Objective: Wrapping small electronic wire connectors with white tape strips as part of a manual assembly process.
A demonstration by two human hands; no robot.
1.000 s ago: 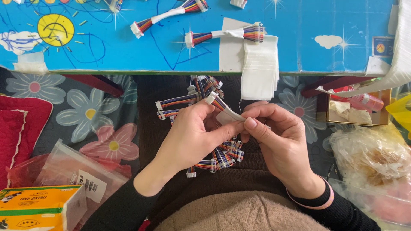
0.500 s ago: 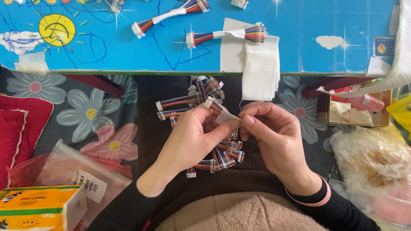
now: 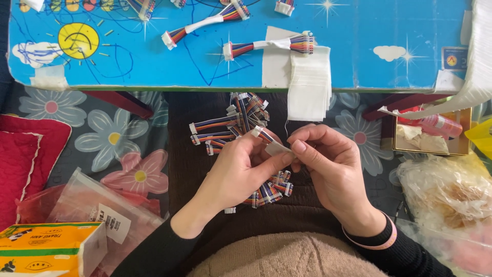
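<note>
Hands meet over the lap, just below the near edge of the low blue table with cartoon drawings (image 3: 154, 72). The left hand (image 3: 241, 172) curls shut around a short rainbow-striped ribbon cable with a white plastic connector (image 3: 262, 134), thumb and forefinger pinching it near its upper end. The cable's long axis runs on a slant: the connector end pokes up and to the left above the fingers, while the rest passes down and to the right, into the grip. Where the hands meet, a small strip of white tape (image 3: 278, 149) wraps the cable. The right hand (image 3: 333, 169) is closed too, its thumb and fingertips pressed onto that tape from the right side, touching the left thumb.

Under both hands, on the dark brown cloth of the lap (image 3: 189, 164), lies a loose heap of similar rainbow cables (image 3: 230, 123); several fan out leftward with their white connectors pointing left, others peek out below the palms. On the table above, two longer rainbow cables with white wrapped middles (image 3: 266, 45) lie roughly sideways. Beside them a stack of white tape strips (image 3: 309, 84) hangs over the table's edge. To the left sit a clear plastic bag (image 3: 87, 210) and an orange tissue pack (image 3: 48, 249) on a floral mat (image 3: 110, 136).
</note>
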